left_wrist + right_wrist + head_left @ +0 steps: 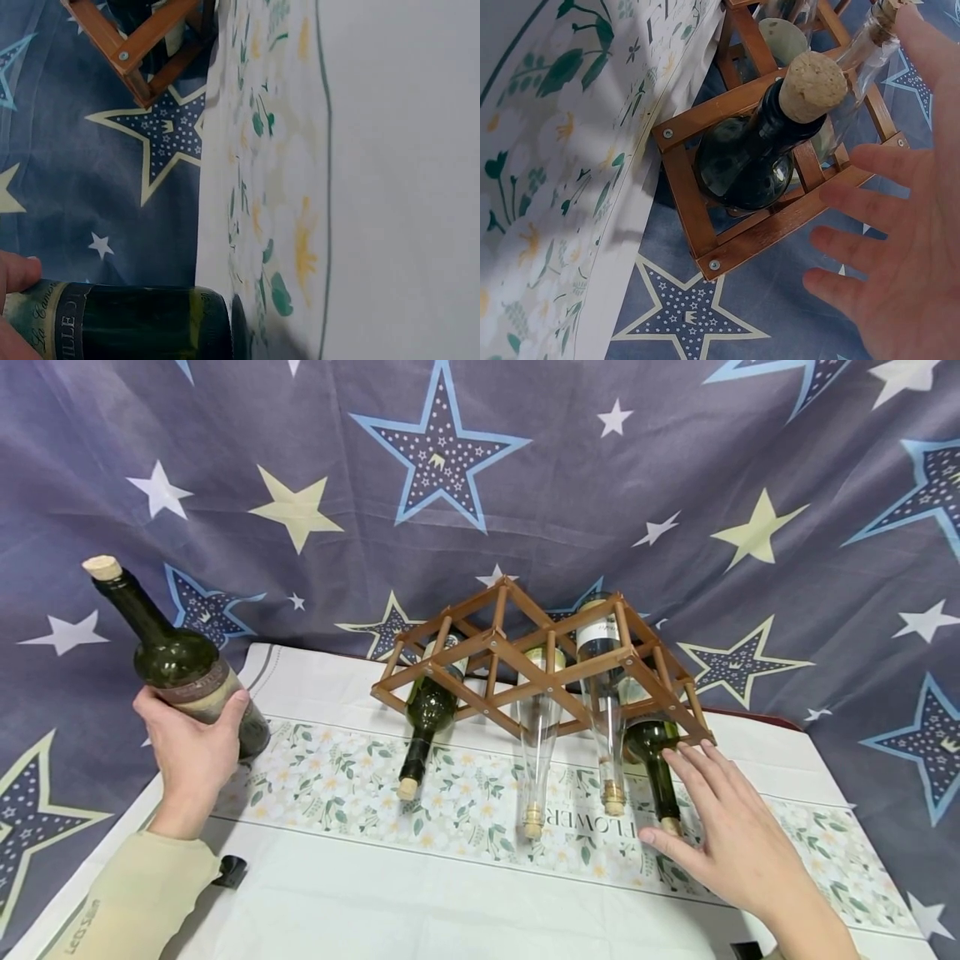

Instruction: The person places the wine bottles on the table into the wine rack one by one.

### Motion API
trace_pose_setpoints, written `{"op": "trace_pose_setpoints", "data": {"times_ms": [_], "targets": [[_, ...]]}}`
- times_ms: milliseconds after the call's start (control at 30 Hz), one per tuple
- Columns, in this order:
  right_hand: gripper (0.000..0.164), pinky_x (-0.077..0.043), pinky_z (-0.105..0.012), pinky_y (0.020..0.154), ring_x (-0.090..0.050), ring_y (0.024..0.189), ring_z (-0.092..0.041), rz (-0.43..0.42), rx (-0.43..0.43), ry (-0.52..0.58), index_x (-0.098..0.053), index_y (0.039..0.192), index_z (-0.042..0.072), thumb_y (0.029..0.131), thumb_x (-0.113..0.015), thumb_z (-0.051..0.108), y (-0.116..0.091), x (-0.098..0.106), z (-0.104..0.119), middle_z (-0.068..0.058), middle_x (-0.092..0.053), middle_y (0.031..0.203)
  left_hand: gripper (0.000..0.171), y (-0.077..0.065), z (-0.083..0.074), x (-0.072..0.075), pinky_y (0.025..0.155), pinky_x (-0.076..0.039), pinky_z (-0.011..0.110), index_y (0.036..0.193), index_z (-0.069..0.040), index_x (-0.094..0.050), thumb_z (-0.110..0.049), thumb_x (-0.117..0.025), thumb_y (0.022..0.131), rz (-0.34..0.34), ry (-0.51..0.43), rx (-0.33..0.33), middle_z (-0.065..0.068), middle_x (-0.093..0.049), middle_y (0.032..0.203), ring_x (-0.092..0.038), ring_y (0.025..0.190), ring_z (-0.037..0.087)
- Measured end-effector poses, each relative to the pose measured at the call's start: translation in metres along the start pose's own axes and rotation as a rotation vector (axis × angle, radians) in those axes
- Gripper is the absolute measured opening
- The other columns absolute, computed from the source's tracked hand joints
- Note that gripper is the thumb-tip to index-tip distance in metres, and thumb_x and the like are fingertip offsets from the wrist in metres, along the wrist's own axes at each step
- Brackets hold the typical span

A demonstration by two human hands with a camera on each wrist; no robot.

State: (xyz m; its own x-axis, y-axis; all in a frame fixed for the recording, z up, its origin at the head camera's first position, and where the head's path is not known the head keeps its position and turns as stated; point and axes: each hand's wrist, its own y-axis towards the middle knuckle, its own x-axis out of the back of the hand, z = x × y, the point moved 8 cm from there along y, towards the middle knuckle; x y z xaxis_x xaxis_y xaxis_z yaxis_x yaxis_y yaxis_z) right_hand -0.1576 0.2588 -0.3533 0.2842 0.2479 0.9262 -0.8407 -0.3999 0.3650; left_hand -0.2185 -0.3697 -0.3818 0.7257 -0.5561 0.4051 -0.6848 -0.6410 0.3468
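Observation:
My left hand (195,747) grips a dark green wine bottle (176,656) around its label, fingers and thumb curled about it. The corked neck leans up and left. In the left wrist view the bottle's base (210,322) is close to the cloth; whether it touches, I cannot tell. My right hand (738,835) is spread beside the right end of a wooden wine rack (495,643), next to a green bottle (660,777) lying in it. That bottle's cork (814,86) shows in the right wrist view, apart from the spread fingers.
The rack also holds another green bottle (431,710) on its left and two clear bottles, one in the middle (536,752) and one farther right (603,693), necks toward me. A white tablecloth (420,893) with a floral band lies beneath. Behind hangs a star-patterned curtain (555,493).

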Motion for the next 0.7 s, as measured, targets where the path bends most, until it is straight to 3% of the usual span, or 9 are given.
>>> {"op": "trace_pose_setpoints", "data": {"times_ms": [700], "targets": [[0.099,-0.015,-0.049,0.118,-0.023,0.146,-0.037,-0.009,-0.008,-0.007,-0.032,0.158,0.022,0.079,-0.07,0.067,0.001,0.003,-0.002,-0.011,-0.041,0.151,0.092,-0.012,-0.027,0.002,0.11,-0.026,0.032,0.151,-0.019,-0.021,-0.039,-0.078,0.082,0.006,-0.068,0.003,0.008,-0.041,0.144,-0.038,0.132,0.019]]}}
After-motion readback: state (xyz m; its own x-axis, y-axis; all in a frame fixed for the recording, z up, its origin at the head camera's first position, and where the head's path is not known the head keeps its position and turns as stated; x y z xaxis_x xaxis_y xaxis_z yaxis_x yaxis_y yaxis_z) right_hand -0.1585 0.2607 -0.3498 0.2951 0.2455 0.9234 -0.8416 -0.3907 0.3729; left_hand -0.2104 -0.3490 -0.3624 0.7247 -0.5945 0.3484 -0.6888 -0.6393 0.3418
